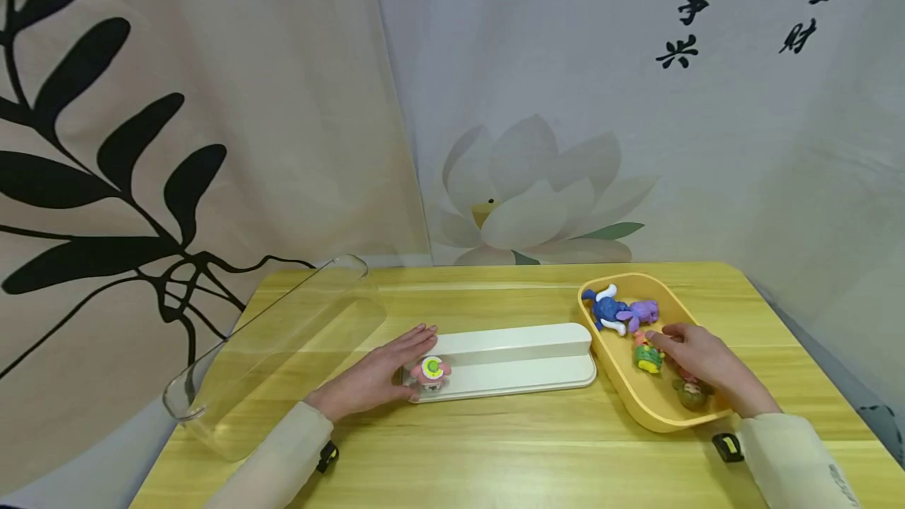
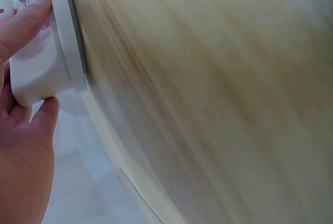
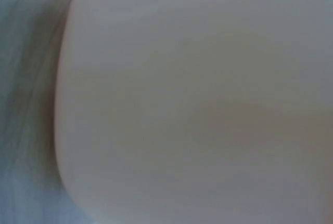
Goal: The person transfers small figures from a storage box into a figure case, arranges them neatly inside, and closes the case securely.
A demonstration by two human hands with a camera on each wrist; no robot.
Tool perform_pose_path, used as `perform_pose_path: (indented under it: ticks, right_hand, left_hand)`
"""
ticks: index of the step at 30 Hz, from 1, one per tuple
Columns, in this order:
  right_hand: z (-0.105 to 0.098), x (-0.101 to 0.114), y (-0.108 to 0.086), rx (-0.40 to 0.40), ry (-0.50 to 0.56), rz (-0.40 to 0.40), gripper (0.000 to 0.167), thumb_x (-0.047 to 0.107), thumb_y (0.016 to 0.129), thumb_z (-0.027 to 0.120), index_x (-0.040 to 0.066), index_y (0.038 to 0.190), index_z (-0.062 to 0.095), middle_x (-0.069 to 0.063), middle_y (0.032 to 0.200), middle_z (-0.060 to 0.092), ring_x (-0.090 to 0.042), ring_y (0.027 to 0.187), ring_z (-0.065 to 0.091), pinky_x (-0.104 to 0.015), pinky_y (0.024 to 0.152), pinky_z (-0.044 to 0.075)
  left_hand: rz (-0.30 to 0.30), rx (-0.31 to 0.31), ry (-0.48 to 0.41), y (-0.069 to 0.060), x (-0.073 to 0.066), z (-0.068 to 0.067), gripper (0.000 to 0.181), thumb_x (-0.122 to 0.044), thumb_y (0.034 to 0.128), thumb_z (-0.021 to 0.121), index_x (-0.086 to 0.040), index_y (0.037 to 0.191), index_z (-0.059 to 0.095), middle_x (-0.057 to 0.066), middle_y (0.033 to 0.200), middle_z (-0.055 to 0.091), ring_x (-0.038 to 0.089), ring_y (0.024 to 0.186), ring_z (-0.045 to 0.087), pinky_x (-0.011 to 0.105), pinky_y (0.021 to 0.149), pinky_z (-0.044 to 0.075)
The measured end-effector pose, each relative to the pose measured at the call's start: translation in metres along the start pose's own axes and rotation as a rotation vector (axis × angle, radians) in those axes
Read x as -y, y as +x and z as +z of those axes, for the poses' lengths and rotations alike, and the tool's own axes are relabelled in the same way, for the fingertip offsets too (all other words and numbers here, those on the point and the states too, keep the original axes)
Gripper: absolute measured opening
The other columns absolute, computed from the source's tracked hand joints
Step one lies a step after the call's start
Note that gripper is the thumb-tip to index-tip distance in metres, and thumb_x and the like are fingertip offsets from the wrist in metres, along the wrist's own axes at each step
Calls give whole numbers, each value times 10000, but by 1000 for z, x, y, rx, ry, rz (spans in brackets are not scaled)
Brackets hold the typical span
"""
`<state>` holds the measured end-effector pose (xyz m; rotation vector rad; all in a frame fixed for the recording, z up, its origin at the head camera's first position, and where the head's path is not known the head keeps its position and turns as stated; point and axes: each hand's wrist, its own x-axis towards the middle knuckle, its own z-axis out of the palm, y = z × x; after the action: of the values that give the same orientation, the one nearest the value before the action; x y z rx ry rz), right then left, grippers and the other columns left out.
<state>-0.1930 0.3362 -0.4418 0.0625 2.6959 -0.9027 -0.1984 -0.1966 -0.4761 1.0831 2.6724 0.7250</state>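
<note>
A white stepped stand [image 1: 509, 375] lies mid-table, a pink figure with a green and white top [image 1: 431, 372] at its left end. My left hand [image 1: 385, 371] grips that end, thumb at the front edge; in the left wrist view the hand [image 2: 23, 151] curls round the stand [image 2: 39, 73]. My right hand [image 1: 707, 360] reaches into the yellow tray [image 1: 636, 403], fingertips pinching a green-clothed figure [image 1: 646, 357] near its head. Blue [image 1: 606, 310], purple [image 1: 642, 313] and brown-headed [image 1: 691, 393] figures lie around it. The right wrist view shows only a blurred pale surface.
A long transparent cover [image 1: 276, 352] lies slanted at the table's left, partly past its edge. The yellow tray stands close by the stand's right end. Behind the wooden table [image 1: 495, 462] hangs a printed curtain [image 1: 537, 61].
</note>
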Motion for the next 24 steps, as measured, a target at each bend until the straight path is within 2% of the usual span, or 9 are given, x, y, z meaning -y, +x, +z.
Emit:
perform_pose_path:
  ticks: [5, 8, 12, 19, 24]
  right_hand:
    - [4, 2, 3, 3, -1, -13, 775, 475, 1051, 558, -226, 1365, 460, -87, 913, 651, -204, 797, 598, -313, 702, 507]
    - [7, 3, 5, -11, -9, -50, 732, 444, 1039, 598, -212, 1348, 495, -82, 912, 683, -187, 780, 613, -301, 670, 510]
    - [11, 5, 7, -29, 30, -82, 666, 362, 1015, 652, -190, 1355, 498, -91, 901, 702, -174, 672, 613, -290, 566, 500]
    - [14, 4, 9, 1, 137, -45, 704, 301, 984, 685, -223, 1366, 409, -57, 804, 637, -127, 541, 521, -236, 457, 423]
    - [11, 4, 6, 28, 199, -20, 737, 300, 969, 712, -240, 1357, 393, -116, 920, 647, -126, 564, 506, -236, 469, 433]
  left_hand:
    - [7, -4, -9, 0, 1, 1, 972, -194, 834, 864, -86, 1626, 312, 79, 1715, 210, 255, 1575, 179, 480, 1245, 253]
    - [12, -6, -16, 0, 1, 1, 973, -192, 833, 864, -86, 1626, 310, 89, 1715, 210, 259, 1575, 180, 486, 1242, 257]
    - [8, -7, -9, 0, 1, 1, 977, -199, 832, 864, -96, 1628, 307, 82, 1716, 205, 255, 1574, 181, 485, 1240, 262]
    - [19, -11, -13, 1, 0, -2, 974, -188, 831, 862, -78, 1625, 309, 101, 1714, 203, 260, 1578, 166, 490, 1243, 248]
    - [27, -5, -19, 0, -1, -2, 972, -204, 834, 859, -74, 1625, 308, 107, 1714, 200, 265, 1578, 164, 504, 1245, 244]
